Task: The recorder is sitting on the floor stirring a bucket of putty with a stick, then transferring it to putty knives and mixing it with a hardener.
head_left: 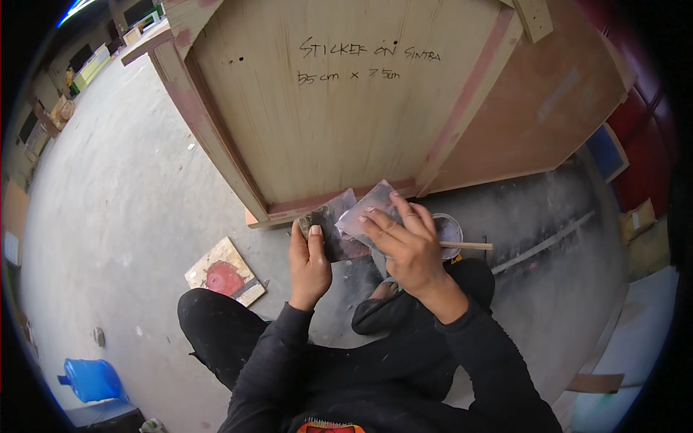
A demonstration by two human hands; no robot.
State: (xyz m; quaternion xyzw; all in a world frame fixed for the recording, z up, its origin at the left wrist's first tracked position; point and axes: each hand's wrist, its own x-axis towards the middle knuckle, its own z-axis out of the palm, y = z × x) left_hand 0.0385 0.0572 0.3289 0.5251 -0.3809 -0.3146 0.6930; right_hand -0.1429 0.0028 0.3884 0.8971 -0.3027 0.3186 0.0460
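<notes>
My left hand (310,267) grips a dark, smeared flat plate (348,249) by its left edge, thumb on top. In my right hand (419,252) is a translucent flat spreader sheet (369,216), its fingers laid across the face. The sheet overlaps the plate's upper right part, and pale pinkish paste shows where they meet. Just beyond both stands a wooden panelled cabinet (310,144) with pinkish filler along its frame and handwriting on its panel. Beside my right hand is a round tub (450,229) of greyish paste, with a wooden stick (473,246) across its rim.
A square board (249,294) with a red patch lies on the concrete floor (130,216) near my left knee. At the lower left is a blue water jug (94,379). A brown panel (527,108) adjoins the cabinet on the right. My legs are folded close below my hands.
</notes>
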